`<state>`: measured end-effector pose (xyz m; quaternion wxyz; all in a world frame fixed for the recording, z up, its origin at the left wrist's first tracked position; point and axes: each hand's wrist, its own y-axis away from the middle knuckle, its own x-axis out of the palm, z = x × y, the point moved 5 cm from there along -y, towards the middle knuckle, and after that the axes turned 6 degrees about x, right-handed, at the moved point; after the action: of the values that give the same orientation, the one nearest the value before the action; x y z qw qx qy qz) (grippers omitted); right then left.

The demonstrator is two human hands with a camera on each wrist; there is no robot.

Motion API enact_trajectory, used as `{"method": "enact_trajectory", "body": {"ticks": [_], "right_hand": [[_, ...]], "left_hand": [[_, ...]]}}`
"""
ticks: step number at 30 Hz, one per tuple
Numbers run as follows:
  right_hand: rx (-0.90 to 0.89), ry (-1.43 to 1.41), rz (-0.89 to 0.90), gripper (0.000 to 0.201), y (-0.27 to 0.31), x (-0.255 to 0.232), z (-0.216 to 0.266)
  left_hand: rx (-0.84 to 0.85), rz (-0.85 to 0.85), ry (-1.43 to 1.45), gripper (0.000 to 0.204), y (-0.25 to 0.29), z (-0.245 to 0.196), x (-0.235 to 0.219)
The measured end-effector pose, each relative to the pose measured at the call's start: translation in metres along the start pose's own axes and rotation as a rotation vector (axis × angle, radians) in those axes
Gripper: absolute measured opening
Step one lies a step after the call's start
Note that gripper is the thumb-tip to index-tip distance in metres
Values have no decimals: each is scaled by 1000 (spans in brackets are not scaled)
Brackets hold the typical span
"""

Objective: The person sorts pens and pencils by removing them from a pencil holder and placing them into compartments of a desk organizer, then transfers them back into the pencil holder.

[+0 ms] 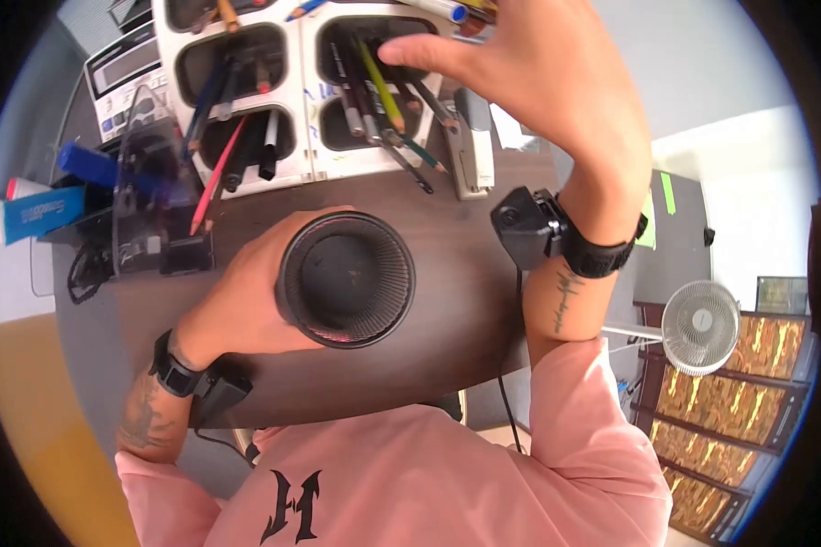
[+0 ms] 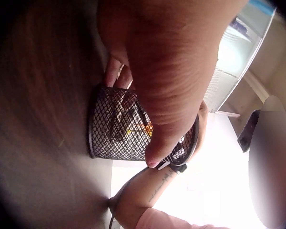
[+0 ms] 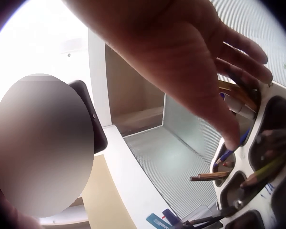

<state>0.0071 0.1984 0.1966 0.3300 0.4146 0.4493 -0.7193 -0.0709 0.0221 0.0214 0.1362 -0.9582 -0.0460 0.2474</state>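
My left hand [image 1: 246, 296] grips a black mesh pen cup [image 1: 347, 278] by its side, over the dark table. From above, the cup's inside shows a bare dark bottom. In the left wrist view the thumb of the left hand [image 2: 167, 100] lies along the mesh cup [image 2: 119, 124]. My right hand [image 1: 547, 82] reaches over a white organizer [image 1: 306, 137], thumb stretched out and apart from the fingers. The right wrist view has the right hand [image 3: 200, 71] around a compartment with a white marker [image 3: 239, 106], wooden pencils and a blue pencil [image 3: 233, 151].
Several pencils and pens lean from the organizer, among them a lime-green pencil [image 1: 381, 87] and a pink pencil [image 1: 219, 178]. A stapler [image 1: 471, 150] stands at its right. On the left are a clear holder [image 1: 150, 191], a blue box [image 1: 44, 215] and a calculator [image 1: 123, 77].
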Motion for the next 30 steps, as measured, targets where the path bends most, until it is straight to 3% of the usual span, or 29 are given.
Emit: {"method": "enact_trajectory", "body": {"ticks": [1, 2, 4, 8, 11, 14, 15, 17, 19, 21, 23, 25, 27, 28, 29, 30], "right_hand": [[77, -71, 115, 36, -10, 1, -8], [86, -71, 111, 36, -12, 8, -16], [-130, -45, -125, 24, -10, 17, -21], [-152, 16, -201, 19, -15, 18, -21], [-88, -343, -346, 11, -6, -1, -14], [-67, -64, -473, 6, 0, -6, -2], [-66, -46, -505, 5, 1, -9, -4], [-208, -408, -451, 16, 1, -21, -31], [15, -148, -426, 36, 12, -56, -64], [-136, -109, -597, 25, 34, -71, -42], [-478, -403, -83, 37, 31, -103, -41], [-593, -286, -272, 34, 41, -97, -30], [-338, -320, -117, 20, 73, -83, -4], [-253, -199, 198, 24, 68, -87, 19], [-511, -317, 226, 16, 58, -65, 31], [-517, -305, 317, 13, 53, -49, 41]], "left_hand": [[22, -18, -27, 96, 0, -1, -3], [20, -10, -37, 94, -1, -1, -3], [32, -3, -46, 93, -2, -1, -3], [15, -5, -49, 93, 0, -1, -4], [-1, -12, -11, 93, 1, 0, -4], [19, -29, -28, 94, 2, 2, -5], [12, -37, -31, 94, 2, 3, -5], [25, -31, -13, 92, 2, 3, -5], [39, -53, -2, 91, 4, 3, -5], [47, -91, 7, 89, 5, 2, -7], [66, -88, 30, 88, 3, 3, -7], [55, -133, 40, 88, 5, 4, -7], [88, -137, 50, 88, 6, 2, -9], [80, -149, 45, 88, 6, 3, -9], [81, -146, 56, 90, 5, 6, -8], [85, -142, 66, 92, 6, 8, -6]]}}
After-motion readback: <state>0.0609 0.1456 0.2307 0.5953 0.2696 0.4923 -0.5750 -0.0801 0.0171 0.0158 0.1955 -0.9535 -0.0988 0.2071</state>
